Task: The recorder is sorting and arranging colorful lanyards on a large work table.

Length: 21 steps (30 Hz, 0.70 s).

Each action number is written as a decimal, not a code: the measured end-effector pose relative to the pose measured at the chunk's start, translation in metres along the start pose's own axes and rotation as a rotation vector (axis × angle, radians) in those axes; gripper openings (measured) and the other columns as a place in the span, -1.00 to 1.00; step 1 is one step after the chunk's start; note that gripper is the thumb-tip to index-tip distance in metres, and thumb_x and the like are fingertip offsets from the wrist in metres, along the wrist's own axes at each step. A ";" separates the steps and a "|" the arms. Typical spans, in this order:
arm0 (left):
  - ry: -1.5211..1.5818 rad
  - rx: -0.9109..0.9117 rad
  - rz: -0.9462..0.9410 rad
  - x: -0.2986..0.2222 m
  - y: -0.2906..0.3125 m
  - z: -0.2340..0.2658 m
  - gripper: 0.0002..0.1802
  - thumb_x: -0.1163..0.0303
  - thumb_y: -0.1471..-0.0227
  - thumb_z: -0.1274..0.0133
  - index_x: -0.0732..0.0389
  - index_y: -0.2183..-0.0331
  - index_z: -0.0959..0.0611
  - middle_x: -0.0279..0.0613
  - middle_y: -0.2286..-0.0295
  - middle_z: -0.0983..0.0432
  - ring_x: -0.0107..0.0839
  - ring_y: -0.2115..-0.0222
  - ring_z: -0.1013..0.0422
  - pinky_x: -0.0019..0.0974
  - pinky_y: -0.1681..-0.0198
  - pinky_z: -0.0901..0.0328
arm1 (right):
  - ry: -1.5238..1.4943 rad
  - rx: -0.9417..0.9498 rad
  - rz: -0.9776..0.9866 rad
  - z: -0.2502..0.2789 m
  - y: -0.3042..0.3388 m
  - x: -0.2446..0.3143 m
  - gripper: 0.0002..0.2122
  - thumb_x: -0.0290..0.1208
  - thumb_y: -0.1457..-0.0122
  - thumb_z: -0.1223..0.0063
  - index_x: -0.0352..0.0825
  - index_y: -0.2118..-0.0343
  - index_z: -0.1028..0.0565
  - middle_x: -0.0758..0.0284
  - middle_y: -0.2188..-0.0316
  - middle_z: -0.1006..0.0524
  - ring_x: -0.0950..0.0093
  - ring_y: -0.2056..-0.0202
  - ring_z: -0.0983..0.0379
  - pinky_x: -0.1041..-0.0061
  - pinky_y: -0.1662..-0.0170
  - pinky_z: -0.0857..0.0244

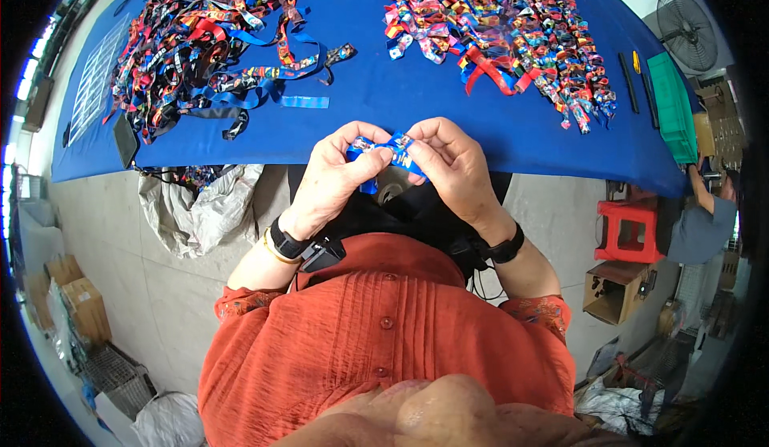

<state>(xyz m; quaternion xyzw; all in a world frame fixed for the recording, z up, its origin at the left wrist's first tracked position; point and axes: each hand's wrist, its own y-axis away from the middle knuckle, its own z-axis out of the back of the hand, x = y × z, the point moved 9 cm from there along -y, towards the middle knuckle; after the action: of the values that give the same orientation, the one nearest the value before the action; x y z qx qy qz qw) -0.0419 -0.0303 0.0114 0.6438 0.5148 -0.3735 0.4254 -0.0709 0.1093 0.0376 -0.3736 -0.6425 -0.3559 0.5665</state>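
Blue patterned ribbon (398, 157) in the pinch of both hands (335, 168), its folds partly hidden, their layering unclear.

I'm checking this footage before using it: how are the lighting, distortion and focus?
Head view: fisheye bending bows the blue table, with black corners; head view: patches at the left rim are overexposed; head view: the left hand and right hand look fairly sharp, but the blue ribbon's fine pattern is hard to read.
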 end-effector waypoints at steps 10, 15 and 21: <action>-0.242 0.072 0.122 0.003 -0.006 -0.012 -0.84 0.42 -0.04 -0.18 0.26 0.30 -0.62 -0.45 0.53 -0.49 -0.73 0.57 -0.33 -0.57 0.49 -0.25 | 0.478 -0.178 0.283 0.020 -0.002 0.017 -0.98 -0.57 -0.25 0.03 -0.34 0.29 -0.39 0.39 0.48 -0.47 0.65 0.51 -0.41 0.57 0.46 -0.33; -0.265 0.079 0.161 -0.002 -0.010 -0.022 -0.85 0.42 -0.04 -0.18 0.26 0.32 -0.63 -0.46 0.55 -0.49 -0.74 0.56 -0.32 -0.57 0.48 -0.25 | 0.885 -0.253 0.567 0.028 0.006 0.039 -0.96 -0.56 -0.27 0.07 -0.36 0.26 -0.40 0.32 0.36 -0.49 0.46 0.41 -0.50 0.49 0.46 -0.35; -0.281 0.063 0.197 -0.001 -0.014 -0.034 -0.85 0.42 -0.04 -0.20 0.25 0.31 -0.62 -0.46 0.54 -0.49 -0.74 0.53 -0.33 -0.57 0.45 -0.24 | 0.166 -0.033 0.215 0.054 -0.004 0.018 -0.91 -0.55 -0.28 0.07 -0.39 0.19 -0.41 0.38 0.30 -0.51 0.58 0.32 -0.46 0.61 0.27 -0.34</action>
<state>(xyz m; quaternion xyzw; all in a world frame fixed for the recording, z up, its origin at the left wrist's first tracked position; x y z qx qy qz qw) -0.0539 0.0026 0.0222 0.6456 0.3726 -0.4322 0.5075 -0.1007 0.1561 0.0495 -0.4189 -0.5438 -0.3331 0.6465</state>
